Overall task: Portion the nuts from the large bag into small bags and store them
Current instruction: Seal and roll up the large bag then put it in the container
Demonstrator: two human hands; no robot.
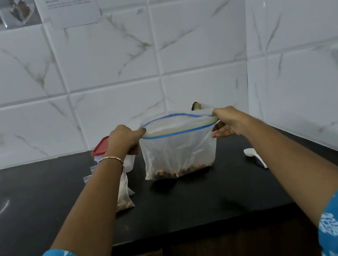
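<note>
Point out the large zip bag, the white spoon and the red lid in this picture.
large zip bag [178, 150], head view, middle of its clear front wall.
white spoon [249, 151], head view, on its bowl.
red lid [100, 148], head view, on its top surface.

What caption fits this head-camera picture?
Left hand and right hand grip a large clear blue-zip plastic bag of nuts at a black counter.

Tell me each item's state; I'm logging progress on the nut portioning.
large bag: held upright, mouth open, few nuts at bottom
left hand: pinches its left top corner
right hand: pinches its right top corner
small bags: nuts inside, on the counter
container: red lid on
spoon: lying on counter, untouched
</note>
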